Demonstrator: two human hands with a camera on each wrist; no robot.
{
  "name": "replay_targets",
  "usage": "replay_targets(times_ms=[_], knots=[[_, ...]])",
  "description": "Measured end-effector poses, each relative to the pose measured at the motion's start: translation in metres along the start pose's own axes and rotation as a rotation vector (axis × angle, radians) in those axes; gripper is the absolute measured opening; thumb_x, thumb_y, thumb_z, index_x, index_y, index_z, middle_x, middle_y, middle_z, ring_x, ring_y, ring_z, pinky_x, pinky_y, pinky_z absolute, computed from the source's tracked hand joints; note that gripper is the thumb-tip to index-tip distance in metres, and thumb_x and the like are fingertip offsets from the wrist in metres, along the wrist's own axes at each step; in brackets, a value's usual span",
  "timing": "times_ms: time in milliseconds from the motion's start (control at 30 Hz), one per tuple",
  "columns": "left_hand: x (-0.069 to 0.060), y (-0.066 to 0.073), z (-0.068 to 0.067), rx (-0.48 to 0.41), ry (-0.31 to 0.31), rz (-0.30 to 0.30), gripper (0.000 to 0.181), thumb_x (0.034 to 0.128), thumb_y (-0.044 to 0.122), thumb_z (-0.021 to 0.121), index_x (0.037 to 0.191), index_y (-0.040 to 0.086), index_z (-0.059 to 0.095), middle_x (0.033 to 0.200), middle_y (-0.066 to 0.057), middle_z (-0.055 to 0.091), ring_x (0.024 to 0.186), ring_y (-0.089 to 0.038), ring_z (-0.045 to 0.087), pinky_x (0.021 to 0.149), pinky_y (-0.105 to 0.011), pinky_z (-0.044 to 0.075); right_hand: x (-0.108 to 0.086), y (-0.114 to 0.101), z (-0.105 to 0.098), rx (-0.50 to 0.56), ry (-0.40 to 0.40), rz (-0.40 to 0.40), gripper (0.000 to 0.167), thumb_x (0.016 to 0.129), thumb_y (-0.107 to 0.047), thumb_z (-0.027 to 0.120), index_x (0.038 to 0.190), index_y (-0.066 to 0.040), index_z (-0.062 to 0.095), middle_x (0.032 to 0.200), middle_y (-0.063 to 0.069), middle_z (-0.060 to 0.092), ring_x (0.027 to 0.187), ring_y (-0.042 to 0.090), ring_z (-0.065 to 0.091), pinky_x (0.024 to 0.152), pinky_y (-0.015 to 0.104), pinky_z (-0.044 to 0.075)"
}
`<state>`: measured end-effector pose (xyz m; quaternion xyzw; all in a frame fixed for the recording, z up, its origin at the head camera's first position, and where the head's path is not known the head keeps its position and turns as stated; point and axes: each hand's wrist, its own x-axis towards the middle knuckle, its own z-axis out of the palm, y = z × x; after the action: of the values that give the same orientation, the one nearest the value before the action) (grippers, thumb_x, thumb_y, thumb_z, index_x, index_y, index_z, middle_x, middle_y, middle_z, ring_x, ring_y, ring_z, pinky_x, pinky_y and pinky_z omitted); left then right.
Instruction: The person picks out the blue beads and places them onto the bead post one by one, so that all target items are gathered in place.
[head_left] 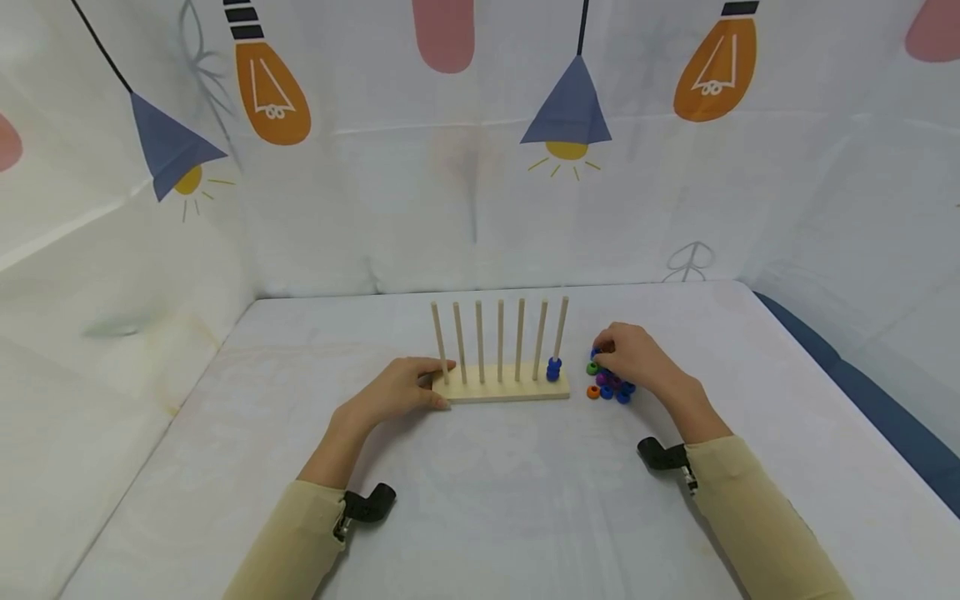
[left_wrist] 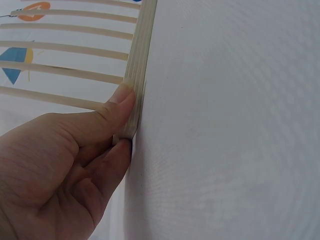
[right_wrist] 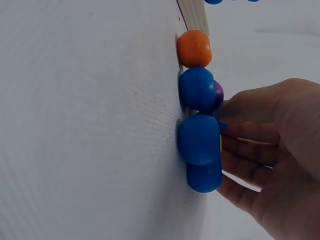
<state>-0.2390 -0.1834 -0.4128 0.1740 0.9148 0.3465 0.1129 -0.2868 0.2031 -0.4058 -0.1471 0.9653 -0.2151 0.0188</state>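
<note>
A light wooden peg stand [head_left: 501, 390] with several upright pegs sits on the white table. Two blue beads [head_left: 553, 369] are stacked on its rightmost peg. My left hand [head_left: 399, 386] grips the left end of the base; in the left wrist view, the thumb [left_wrist: 120, 95] presses on the base's top edge. To the right of the stand lies a pile of loose beads, among them an orange bead [head_left: 592, 392], a green bead [head_left: 592, 367] and blue beads [right_wrist: 199, 139]. At the back of this pile, my right hand [head_left: 636, 354] pinches a blue bead [head_left: 596, 353], largely hidden by the fingers.
The white table [head_left: 480, 500] extends around the stand and beads. Behind it hangs a white cloth [head_left: 420, 208] printed with lamps and bulbs. Something dark blue [head_left: 862, 379] stands beyond the right table edge. Each sleeve carries a black wrist device [head_left: 367, 505].
</note>
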Motion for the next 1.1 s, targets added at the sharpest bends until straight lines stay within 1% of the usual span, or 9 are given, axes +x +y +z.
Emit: replay_targets(times_ms=[167, 333, 500, 667, 800, 1000, 1100], knots=[[0.000, -0.001, 0.000, 0.005, -0.001, 0.008, 0.064, 0.0823, 0.024, 0.081, 0.141, 0.014, 0.057, 0.147, 0.006, 0.055, 0.146, -0.023, 0.039, 0.119, -0.045, 0.035, -0.001, -0.002, -0.002, 0.008, 0.002, 0.009, 0.028, 0.089, -0.012, 0.064, 0.112, 0.003, 0.070, 0.102, 0.018, 0.069, 0.086, 0.026, 0.061, 0.081, 0.046, 0.055], [0.001, -0.001, 0.001, 0.016, 0.002, 0.013, 0.064, 0.0820, 0.024, 0.082, 0.141, 0.014, 0.058, 0.147, 0.005, 0.055, 0.146, -0.023, 0.039, 0.118, -0.046, 0.035, -0.003, -0.005, -0.004, 0.006, 0.025, 0.010, 0.029, 0.088, -0.011, 0.062, 0.112, 0.001, 0.070, 0.104, 0.018, 0.070, 0.090, 0.028, 0.061, 0.085, 0.049, 0.054], [0.002, -0.001, 0.001, 0.022, -0.001, 0.004, 0.065, 0.0817, 0.025, 0.082, 0.141, 0.016, 0.057, 0.147, 0.004, 0.055, 0.146, -0.023, 0.039, 0.118, -0.045, 0.036, -0.007, -0.009, -0.009, 0.043, 0.035, 0.021, 0.032, 0.087, -0.009, 0.058, 0.116, 0.000, 0.068, 0.107, 0.017, 0.070, 0.094, 0.028, 0.062, 0.087, 0.048, 0.054], [0.001, 0.000, 0.001, 0.001, -0.001, -0.007, 0.066, 0.0811, 0.025, 0.082, 0.141, 0.015, 0.057, 0.148, 0.003, 0.055, 0.146, -0.024, 0.038, 0.118, -0.046, 0.036, -0.010, -0.016, -0.015, 0.073, 0.054, -0.021, 0.035, 0.087, -0.009, 0.056, 0.118, 0.000, 0.068, 0.106, 0.015, 0.069, 0.092, 0.026, 0.060, 0.083, 0.045, 0.053], [0.000, 0.000, 0.001, 0.000, 0.003, -0.005, 0.066, 0.0808, 0.025, 0.082, 0.141, 0.015, 0.058, 0.147, 0.004, 0.055, 0.147, -0.024, 0.038, 0.118, -0.046, 0.036, -0.012, -0.021, -0.019, 0.099, 0.074, -0.054, 0.033, 0.090, -0.010, 0.057, 0.120, -0.001, 0.068, 0.107, 0.014, 0.069, 0.093, 0.026, 0.060, 0.082, 0.042, 0.052], [-0.001, -0.001, 0.001, 0.001, 0.003, -0.002, 0.065, 0.0811, 0.025, 0.082, 0.141, 0.016, 0.058, 0.147, 0.006, 0.055, 0.147, -0.023, 0.038, 0.118, -0.046, 0.036, -0.015, -0.028, -0.024, 0.185, 0.135, -0.126, 0.029, 0.093, -0.009, 0.060, 0.119, -0.002, 0.068, 0.109, 0.013, 0.070, 0.097, 0.027, 0.062, 0.085, 0.044, 0.053], [-0.001, -0.001, 0.000, -0.001, 0.001, -0.006, 0.065, 0.0817, 0.026, 0.082, 0.141, 0.016, 0.057, 0.148, 0.007, 0.054, 0.147, -0.022, 0.038, 0.118, -0.046, 0.036, -0.016, -0.030, -0.026, 0.207, 0.160, -0.156, 0.028, 0.094, -0.010, 0.061, 0.119, -0.004, 0.069, 0.109, 0.012, 0.070, 0.097, 0.026, 0.064, 0.085, 0.045, 0.053]])
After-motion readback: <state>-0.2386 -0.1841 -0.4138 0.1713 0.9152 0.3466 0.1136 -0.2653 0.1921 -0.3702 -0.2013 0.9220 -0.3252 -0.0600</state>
